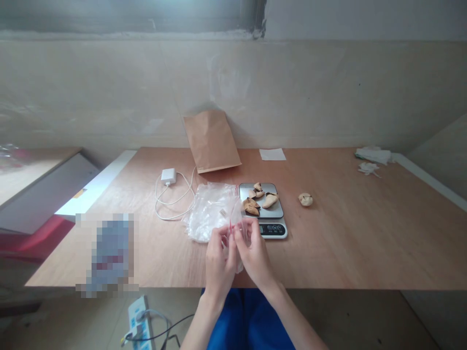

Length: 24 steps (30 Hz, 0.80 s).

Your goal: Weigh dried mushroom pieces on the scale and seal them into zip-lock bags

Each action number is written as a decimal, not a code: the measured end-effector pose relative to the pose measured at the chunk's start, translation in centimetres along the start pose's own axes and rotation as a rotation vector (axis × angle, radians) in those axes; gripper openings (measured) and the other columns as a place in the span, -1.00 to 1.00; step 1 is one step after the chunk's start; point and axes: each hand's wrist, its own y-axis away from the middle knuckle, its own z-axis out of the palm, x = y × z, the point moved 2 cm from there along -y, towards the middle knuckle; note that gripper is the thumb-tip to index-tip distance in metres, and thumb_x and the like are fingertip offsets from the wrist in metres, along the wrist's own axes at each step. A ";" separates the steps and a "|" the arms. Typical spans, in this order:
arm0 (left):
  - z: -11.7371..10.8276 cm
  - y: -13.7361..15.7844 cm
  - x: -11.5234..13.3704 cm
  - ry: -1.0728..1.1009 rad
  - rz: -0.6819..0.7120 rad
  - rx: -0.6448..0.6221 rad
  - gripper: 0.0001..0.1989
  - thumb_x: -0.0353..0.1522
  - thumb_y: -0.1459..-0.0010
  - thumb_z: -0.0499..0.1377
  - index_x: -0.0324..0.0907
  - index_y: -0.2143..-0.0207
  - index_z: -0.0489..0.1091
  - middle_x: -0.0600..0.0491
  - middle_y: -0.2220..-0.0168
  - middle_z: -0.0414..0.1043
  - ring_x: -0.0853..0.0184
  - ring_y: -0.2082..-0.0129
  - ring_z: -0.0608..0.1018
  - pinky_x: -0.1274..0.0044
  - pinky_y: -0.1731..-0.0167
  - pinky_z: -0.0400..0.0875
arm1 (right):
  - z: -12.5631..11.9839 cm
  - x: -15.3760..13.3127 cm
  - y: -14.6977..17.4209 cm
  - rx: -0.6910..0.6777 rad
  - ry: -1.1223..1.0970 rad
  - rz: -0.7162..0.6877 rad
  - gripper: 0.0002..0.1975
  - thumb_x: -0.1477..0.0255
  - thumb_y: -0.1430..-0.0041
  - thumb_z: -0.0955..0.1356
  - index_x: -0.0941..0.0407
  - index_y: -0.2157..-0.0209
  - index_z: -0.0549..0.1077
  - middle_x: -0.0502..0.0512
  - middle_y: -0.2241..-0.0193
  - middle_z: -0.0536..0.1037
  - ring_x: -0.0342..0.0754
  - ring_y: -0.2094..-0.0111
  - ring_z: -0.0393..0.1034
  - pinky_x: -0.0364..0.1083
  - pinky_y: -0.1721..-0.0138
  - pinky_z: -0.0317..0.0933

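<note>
My left hand (221,260) and my right hand (257,253) meet near the table's front edge, fingertips pinching a clear plastic zip bag (240,264) at its red strip. Much of this bag is hidden behind my fingers. A pile of clear plastic bags (206,211) lies flat just beyond my left hand. Beyond my right hand stands a white kitchen scale (280,221), its display partly covered by my fingers. Several tan, curled, dried-looking pieces (270,200) with dark edges rest on its metal plate.
Right of the scale lies a pale, rounded, cracked piece (305,199). A brown paper bag (213,141) leans against the wall. A white charger (168,176) with cable sits at left, a paper slip (273,154) at the back, and white cloth-like items (374,155) at far right.
</note>
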 end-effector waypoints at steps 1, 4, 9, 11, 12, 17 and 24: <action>0.1 0.1 0.1 0.030 -0.002 0.014 -0.80 -0.26 -0.17 0.00 -0.18 0.25 0.28 0.02 0.37 0.39 0.37 0.42 0.45 0.53 0.37 0.35 | -0.2 0.1 -0.2 0.015 -0.015 0.013 -0.88 0.32 -0.20 0.22 0.07 0.26 0.21 0.03 0.39 0.46 -0.09 0.35 0.42 -0.12 0.32 0.32; -0.1 -0.1 -0.1 0.156 -0.105 0.140 -0.80 -0.22 -0.16 0.01 -0.17 0.34 0.21 0.07 0.43 0.35 0.39 0.45 0.44 0.56 0.43 0.33 | -1.5 0.8 -0.9 0.083 -0.023 0.035 -0.87 0.31 -0.18 0.23 0.08 0.31 0.21 -0.02 0.49 0.42 -0.12 0.44 0.39 -0.15 0.41 0.29; -0.5 -1.0 -0.1 0.331 -0.298 0.266 -0.74 -0.14 -0.14 0.02 -0.15 0.37 0.14 0.16 0.53 0.22 0.46 0.56 0.34 0.63 0.58 0.23 | -3.7 2.4 -1.3 0.144 -0.074 0.145 -0.83 0.29 -0.12 0.26 0.07 0.32 0.21 -0.13 0.65 0.33 -0.19 0.67 0.20 -0.22 0.67 0.07; -0.3 -1.4 0.3 0.337 -0.266 0.209 -0.74 -0.15 -0.14 0.03 -0.15 0.40 0.13 0.18 0.56 0.19 0.48 0.58 0.30 0.63 0.58 0.21 | -4.2 2.6 -1.1 0.138 -0.093 0.159 -0.80 0.26 -0.12 0.27 0.07 0.32 0.21 -0.13 0.65 0.34 -0.20 0.69 0.18 -0.22 0.68 0.06; -0.2 -1.5 0.5 0.322 -0.234 0.187 -0.74 -0.16 -0.15 0.04 -0.15 0.41 0.14 0.18 0.56 0.18 0.48 0.57 0.30 0.63 0.55 0.23 | -4.4 2.4 -1.0 0.141 -0.096 0.149 -0.79 0.24 -0.12 0.27 0.07 0.31 0.22 -0.12 0.64 0.35 -0.19 0.67 0.22 -0.21 0.65 0.10; -0.4 -2.5 1.1 0.109 -0.023 0.279 -0.78 -0.20 -0.17 0.01 -0.16 0.41 0.18 0.11 0.45 0.23 0.41 0.40 0.35 0.56 0.32 0.28 | -5.7 1.0 0.2 0.138 0.028 0.025 -0.76 0.23 -0.14 0.28 0.07 0.23 0.23 -0.05 0.53 0.39 -0.12 0.48 0.36 -0.17 0.48 0.22; -1.4 -5.3 0.0 0.037 0.021 0.383 -0.77 -0.19 -0.19 -0.05 -0.14 0.42 0.14 0.09 0.41 0.27 0.35 0.35 0.39 0.50 0.26 0.26 | -8.5 0.6 1.7 0.200 0.164 0.012 -0.78 0.24 -0.20 0.21 0.09 0.25 0.31 0.00 0.48 0.38 -0.19 0.58 0.22 -0.21 0.57 0.15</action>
